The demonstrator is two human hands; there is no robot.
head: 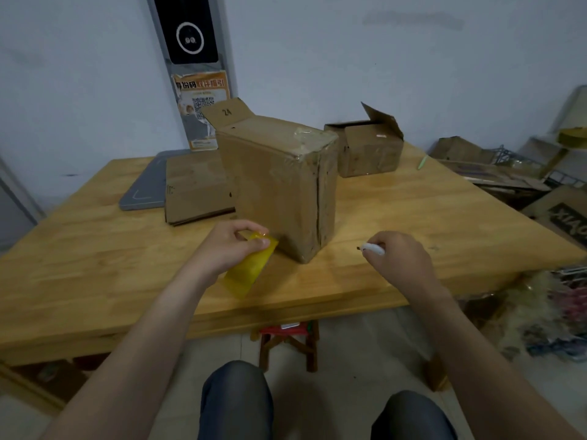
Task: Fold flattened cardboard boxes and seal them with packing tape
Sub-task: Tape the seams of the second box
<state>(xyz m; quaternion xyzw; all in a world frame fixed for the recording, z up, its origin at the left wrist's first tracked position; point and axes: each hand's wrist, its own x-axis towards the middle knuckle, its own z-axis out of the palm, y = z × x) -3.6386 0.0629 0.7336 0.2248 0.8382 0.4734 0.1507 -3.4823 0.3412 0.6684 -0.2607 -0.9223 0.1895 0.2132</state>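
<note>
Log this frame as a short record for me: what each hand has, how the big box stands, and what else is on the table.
left hand: pinches a yellow tape strip beside the box's base
right hand: grips a small white tool, likely a cutter
tall box: upright on the table, one rear flap raised
behind it: small open box, flattened cardboard stack
</note>
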